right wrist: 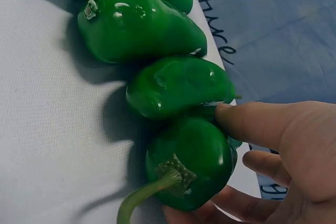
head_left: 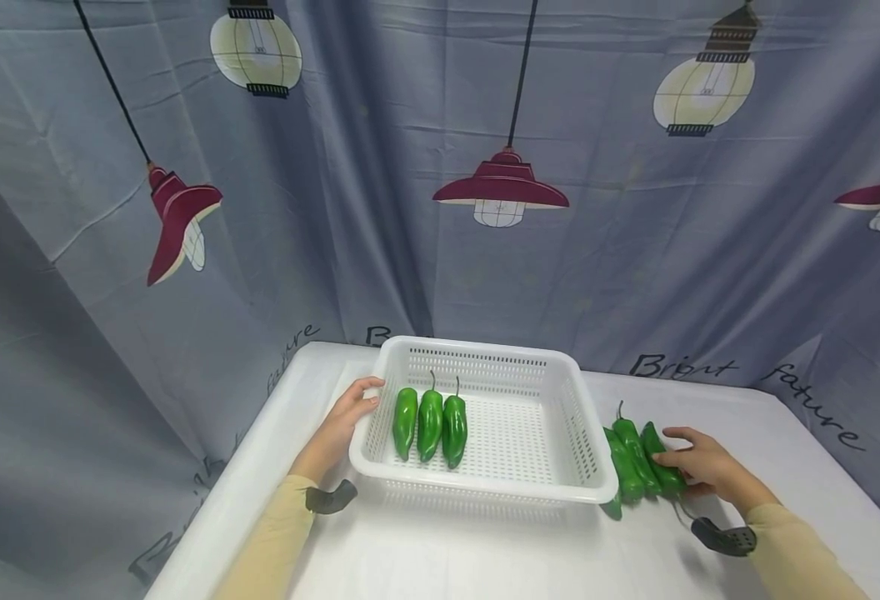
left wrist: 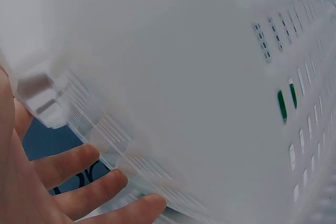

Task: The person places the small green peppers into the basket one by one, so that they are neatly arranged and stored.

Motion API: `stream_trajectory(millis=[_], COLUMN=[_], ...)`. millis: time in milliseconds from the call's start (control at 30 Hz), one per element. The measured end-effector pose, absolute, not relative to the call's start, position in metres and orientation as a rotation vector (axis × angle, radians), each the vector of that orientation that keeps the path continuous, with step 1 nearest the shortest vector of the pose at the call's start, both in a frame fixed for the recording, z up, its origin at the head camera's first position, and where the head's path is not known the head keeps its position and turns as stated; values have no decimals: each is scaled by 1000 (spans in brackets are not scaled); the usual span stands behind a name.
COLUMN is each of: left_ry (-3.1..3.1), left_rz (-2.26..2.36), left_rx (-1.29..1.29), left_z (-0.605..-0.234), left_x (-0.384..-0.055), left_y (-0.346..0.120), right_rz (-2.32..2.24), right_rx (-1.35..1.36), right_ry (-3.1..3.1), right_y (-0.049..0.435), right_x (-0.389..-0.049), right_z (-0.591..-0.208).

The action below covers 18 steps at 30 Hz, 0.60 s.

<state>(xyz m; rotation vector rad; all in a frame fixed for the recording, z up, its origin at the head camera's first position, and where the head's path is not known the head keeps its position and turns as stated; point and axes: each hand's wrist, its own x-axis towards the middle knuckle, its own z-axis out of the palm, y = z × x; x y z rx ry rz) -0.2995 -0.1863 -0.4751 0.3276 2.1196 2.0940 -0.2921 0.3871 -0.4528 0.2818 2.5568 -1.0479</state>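
A white perforated plastic basket (head_left: 485, 485) stands on the table, with three green peppers (head_left: 430, 423) lying side by side in its left part. My left hand (head_left: 342, 425) rests at the basket's left side, its fingers fairly straight along the outer wall (left wrist: 173, 87). Right of the basket, my right hand (head_left: 710, 467) holds the outermost green pepper (right wrist: 191, 156) of a row between thumb and fingers. That pepper's curved stem (right wrist: 142, 198) points toward the front. Beside it lie several more green peppers (right wrist: 136, 24), one partly hidden by the basket's rim.
The white table (head_left: 447, 550) extends in front of the basket. Behind it hangs a blue-grey curtain (head_left: 380, 250) printed with lamps and lettering. Dark straps (head_left: 331, 497) sit on both wrists.
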Motion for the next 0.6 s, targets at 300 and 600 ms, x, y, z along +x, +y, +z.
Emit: stream_trajectory(millis=[300, 600], left_ry=[2110, 2103], left_rz=[2099, 2112], left_rx=[328, 325], left_z=[-473, -474], left_x=[-297, -298], left_y=[-185, -185], right_rz=[-1054, -1215], right_rx=[291, 291], right_ry=[2528, 2406], right_y=[388, 395], right_x=[-294, -293], right_z=[-454, -452])
